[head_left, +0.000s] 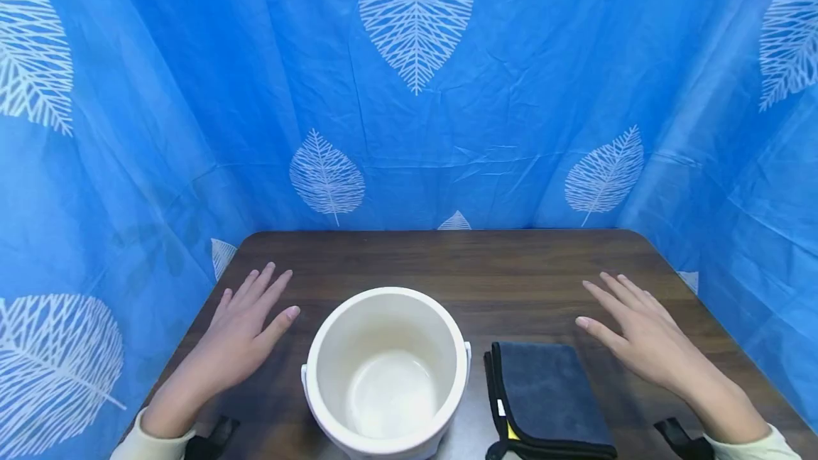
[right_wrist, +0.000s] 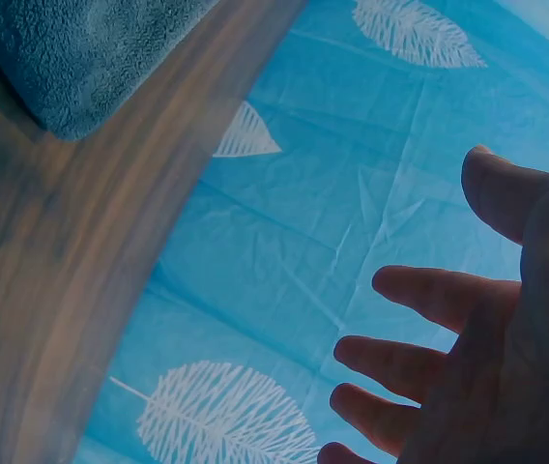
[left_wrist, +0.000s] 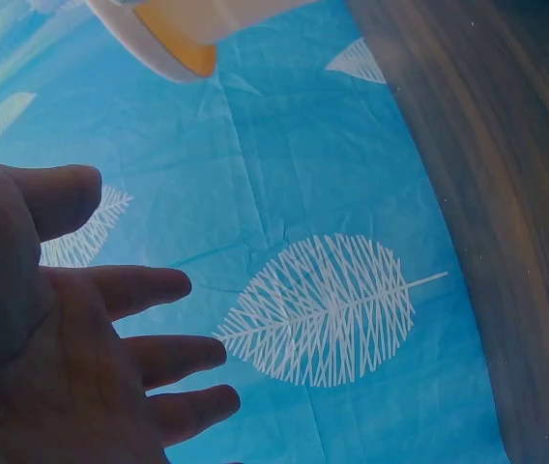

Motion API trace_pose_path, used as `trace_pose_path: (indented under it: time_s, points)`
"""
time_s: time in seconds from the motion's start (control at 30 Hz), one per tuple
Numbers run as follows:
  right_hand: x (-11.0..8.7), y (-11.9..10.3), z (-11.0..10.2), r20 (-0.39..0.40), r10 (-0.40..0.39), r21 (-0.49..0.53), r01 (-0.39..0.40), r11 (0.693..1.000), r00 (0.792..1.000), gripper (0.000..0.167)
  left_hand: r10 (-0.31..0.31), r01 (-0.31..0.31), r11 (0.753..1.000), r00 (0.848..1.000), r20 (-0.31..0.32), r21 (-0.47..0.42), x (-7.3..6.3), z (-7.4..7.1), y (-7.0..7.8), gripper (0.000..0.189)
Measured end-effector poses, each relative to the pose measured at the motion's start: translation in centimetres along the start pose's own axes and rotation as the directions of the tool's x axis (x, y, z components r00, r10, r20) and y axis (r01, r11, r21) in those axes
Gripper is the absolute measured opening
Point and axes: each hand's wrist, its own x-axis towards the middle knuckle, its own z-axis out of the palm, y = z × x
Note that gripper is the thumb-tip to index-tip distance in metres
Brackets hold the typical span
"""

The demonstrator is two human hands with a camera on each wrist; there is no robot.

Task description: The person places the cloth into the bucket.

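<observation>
A white bucket (head_left: 390,375) with a side handle stands upright near the front of the table, its inside bare. To its right lies a folded dark blue-grey cloth (head_left: 549,392) with black edging; its fuzzy corner shows in the right wrist view as a towel-like cloth (right_wrist: 91,68). My left hand (head_left: 243,336), left of the bucket, has its fingers spread and holds nothing. On the far side of the cloth, my right hand (head_left: 645,336) is likewise spread and holds nothing. Both palms face down, and neither hand touches the bucket or cloth.
The dark wood table (head_left: 511,261) has rounded far corners. Blue curtains (head_left: 511,91) with white leaf prints hang behind it and along both sides. Black straps circle both wrists, with the left strap (head_left: 220,435) near the table's front.
</observation>
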Motion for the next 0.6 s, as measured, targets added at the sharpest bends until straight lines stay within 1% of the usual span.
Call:
trace_pose_path:
  time_s: [0.13, 0.37, 0.6]
  points:
    - [-0.3, 0.1, 0.0, 0.022, 0.023, 0.01, -0.024, 1.0, 0.999, 0.068, 0.004, -0.004, 1.0, 1.0, -0.007, -0.012, -0.1, 0.3, 0.1, 0.069]
    - [-0.7, 0.1, 0.9, 0.073, 0.055, 0.041, -0.058, 0.997, 0.996, 0.069, 0.004, -0.005, 0.999, 1.0, -0.01, -0.045, -0.4, 0.5, 0.1, 0.068]
    - [-0.9, 0.0, 1.3, 0.092, 0.075, 0.045, -0.079, 0.996, 0.993, 0.069, 0.009, -0.01, 0.997, 1.0, -0.015, -0.081, -0.5, 0.8, 0.1, 0.067]
